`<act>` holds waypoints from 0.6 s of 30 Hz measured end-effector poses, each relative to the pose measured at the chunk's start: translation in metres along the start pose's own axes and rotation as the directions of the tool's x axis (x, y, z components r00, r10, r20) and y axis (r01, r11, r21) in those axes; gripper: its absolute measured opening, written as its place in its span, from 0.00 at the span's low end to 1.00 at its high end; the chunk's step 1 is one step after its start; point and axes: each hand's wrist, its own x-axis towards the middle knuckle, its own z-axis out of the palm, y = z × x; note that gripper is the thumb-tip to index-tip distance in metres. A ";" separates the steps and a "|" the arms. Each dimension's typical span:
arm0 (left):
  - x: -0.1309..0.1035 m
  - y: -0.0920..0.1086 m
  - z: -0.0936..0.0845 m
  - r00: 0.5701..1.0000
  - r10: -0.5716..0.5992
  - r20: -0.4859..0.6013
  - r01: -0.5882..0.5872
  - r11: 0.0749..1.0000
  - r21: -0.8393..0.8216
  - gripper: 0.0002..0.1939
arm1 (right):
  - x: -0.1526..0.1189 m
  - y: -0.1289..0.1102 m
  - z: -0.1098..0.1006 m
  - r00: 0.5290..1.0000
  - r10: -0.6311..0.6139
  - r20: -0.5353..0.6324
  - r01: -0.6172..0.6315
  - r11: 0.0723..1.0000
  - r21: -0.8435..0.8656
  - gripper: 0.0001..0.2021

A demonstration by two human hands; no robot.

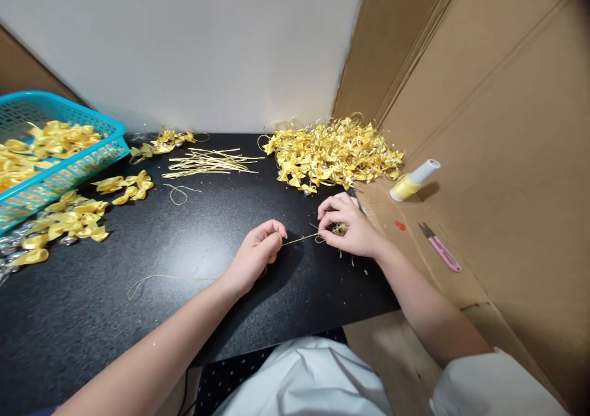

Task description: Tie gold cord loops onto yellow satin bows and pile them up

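Note:
A thin gold cord [300, 240] is stretched between my two hands above the black table. My left hand [258, 250] is closed on one part of it, thumb pressed to the curled fingers. My right hand [348, 225] pinches the cord's other part, where a small loop shows by the fingertips. Beneath the right hand lies a small tangle of gold-green cord bits [340, 228], partly hidden by the fingers. From behind the left wrist, a loose length of thin cord [157, 276] trails leftward over the table.
Yellow bows with cord loops [336, 152] are heaped at the back right. Gold cord pieces [209, 163] lie back centre. At left are a teal basket [69, 171] and loose bows [74, 219]. A spool [415, 180] and pink snips [440, 248] rest on cardboard at right.

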 end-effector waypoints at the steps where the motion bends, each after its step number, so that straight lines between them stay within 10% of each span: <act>1: -0.001 0.001 0.000 1.000 0.003 0.013 -0.003 1.000 0.023 0.06 | -0.001 0.001 -0.002 1.000 -0.001 -0.004 0.001 1.000 -0.004 0.06; 10: -0.008 0.037 0.005 0.948 0.212 0.239 -0.314 0.752 0.580 0.17 | -0.004 -0.013 -0.023 0.998 -0.056 -0.006 0.056 0.995 -0.083 0.05; 13: 0.000 0.041 0.016 0.872 0.335 0.356 -0.488 0.624 0.610 0.15 | -0.007 -0.018 -0.029 0.998 -0.064 0.018 0.065 0.993 -0.103 0.06; 18: 0.016 0.031 0.031 0.842 0.201 0.501 -0.489 0.677 0.550 0.17 | -0.021 -0.014 -0.037 1.000 0.015 0.017 -0.013 0.994 -0.110 0.06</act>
